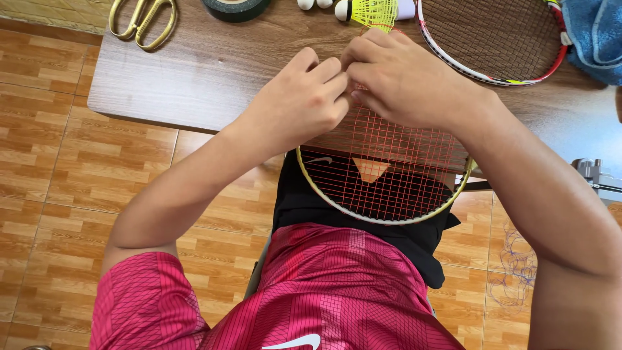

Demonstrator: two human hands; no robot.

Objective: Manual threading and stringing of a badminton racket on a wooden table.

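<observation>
A badminton racket (pixel 389 217) with a yellow frame and orange-red strings lies across the table edge and my lap. My left hand (pixel 301 97) rests on the upper part of the string bed, fingers curled and pinching at the strings. My right hand (pixel 405 78) lies beside it, touching it, fingers also closed on the strings near the frame's top. What exactly sits between the fingertips is hidden. The racket's lower half hangs over a black cloth (pixel 363 227) on my lap.
The wooden table (pixel 194 71) holds gold scissors (pixel 144 23), a dark green tape roll (pixel 236 8), a yellow shuttlecock (pixel 369 11), a second racket (pixel 495 39) with dark strings, and a blue towel (pixel 596 35). A metal device (pixel 593 172) sits at right. Loose string (pixel 515 275) lies on the tiled floor.
</observation>
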